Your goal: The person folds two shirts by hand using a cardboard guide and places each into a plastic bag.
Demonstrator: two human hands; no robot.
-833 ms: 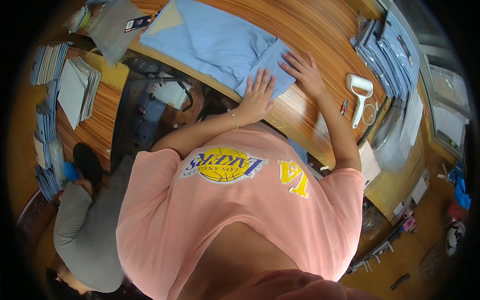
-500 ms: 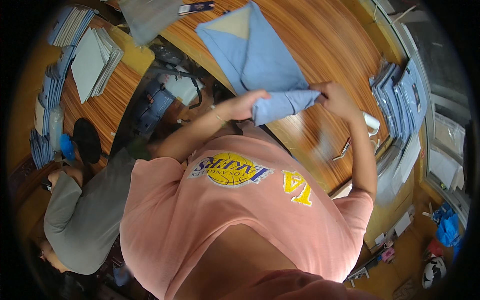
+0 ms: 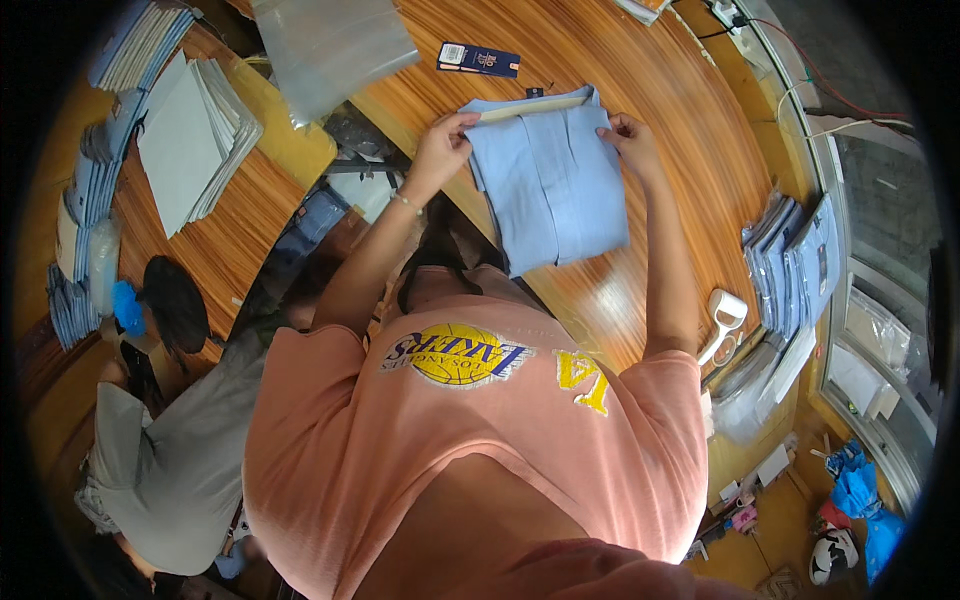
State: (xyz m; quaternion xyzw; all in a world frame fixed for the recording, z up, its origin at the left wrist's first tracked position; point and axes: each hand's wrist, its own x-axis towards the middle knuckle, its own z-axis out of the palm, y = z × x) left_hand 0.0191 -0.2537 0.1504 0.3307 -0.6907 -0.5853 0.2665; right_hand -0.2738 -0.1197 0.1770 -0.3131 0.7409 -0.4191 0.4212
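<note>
A light-blue garment [image 3: 555, 190], folded into a flat rectangle, lies on the wooden table in front of me. A cream strip shows along its far edge, with a small dark label there. My left hand [image 3: 442, 155] is closed on the far left corner, thumb and fingers pinching the cloth. At the far right edge, my right hand [image 3: 635, 145] pinches the fabric between thumb and fingers. Beyond the garment rests a dark-blue hang tag [image 3: 478, 60]. A clear plastic bag [image 3: 335, 50] lies to the left of the tag.
Packed blue garments [image 3: 795, 260] stand at the table's right edge, near a white handheld tool [image 3: 722, 320]. On the left table are a stack of white sheets [image 3: 190, 140] and a black round object [image 3: 175, 300]. A person in grey [image 3: 190, 470] is at lower left.
The garment's near end has been folded over away from me, making it a compact rectangle. Both hands have moved from its near end to its far corners.
</note>
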